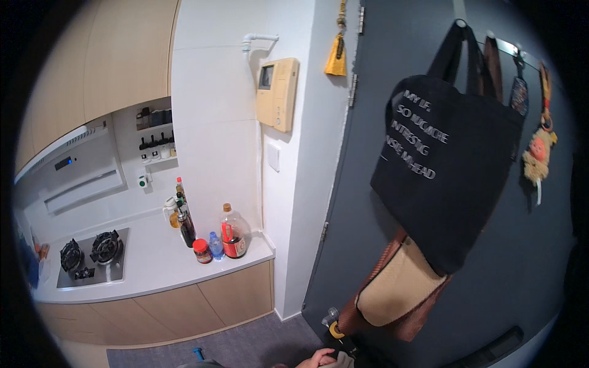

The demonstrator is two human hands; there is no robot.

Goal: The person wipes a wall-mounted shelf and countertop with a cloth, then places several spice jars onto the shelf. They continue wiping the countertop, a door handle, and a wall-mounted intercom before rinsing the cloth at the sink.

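At the bottom edge, what looks like my left hand (316,358) has its fingers curled at a grey-beige cloth (341,360); the frame cuts off much of both. My right hand is out of view. Up and to the right, a black tote bag (441,152) with white lettering hangs by its handles from a hook on a dark grey door (520,257). Brown fabric (416,322) and a tan woven panel (400,285) hang below the tote. A beaded pendant (519,96) and a plush doll charm (537,154) hang to its right.
On the left, a white counter (152,257) holds a gas hob (94,257), a red-lidded jar (202,251), a blue plastic bottle (216,246) and a large sauce bottle (233,239). A wall intercom (277,94) projects beside the door frame. A grey mat (221,342) lies below.
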